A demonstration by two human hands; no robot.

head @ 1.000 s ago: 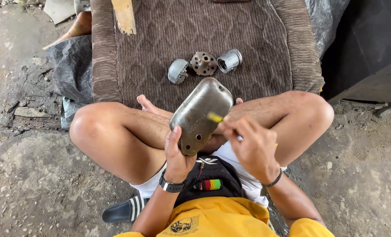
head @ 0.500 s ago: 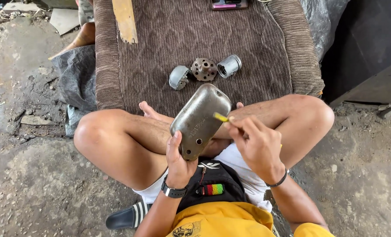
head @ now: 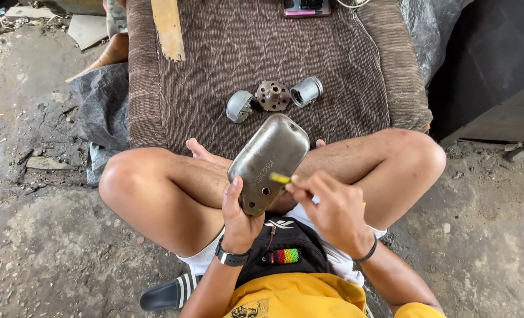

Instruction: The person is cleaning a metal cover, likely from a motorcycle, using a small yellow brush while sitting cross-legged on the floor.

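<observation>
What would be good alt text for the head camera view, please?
A seated person's left hand holds up a rounded grey metal cover while the right hand presses a small yellow-tipped tool against it. Three small metal parts lie ahead on a brown ribbed cushion.

Dull scuffed metal cover (head: pixel 269 162), ribbed brown cloth cushion (head: pixel 215 65), rough concrete floor (head: pixel 38 253)

**One small screen at the far edge**

A phone (head: pixel 306 7) lies flat at the top edge of the brown ribbed cushion (head: pixel 226 53), cut off by the frame. Its dark screen faces up inside a pink-purple rim. No packages, labels or signs can be made out elsewhere.
</observation>
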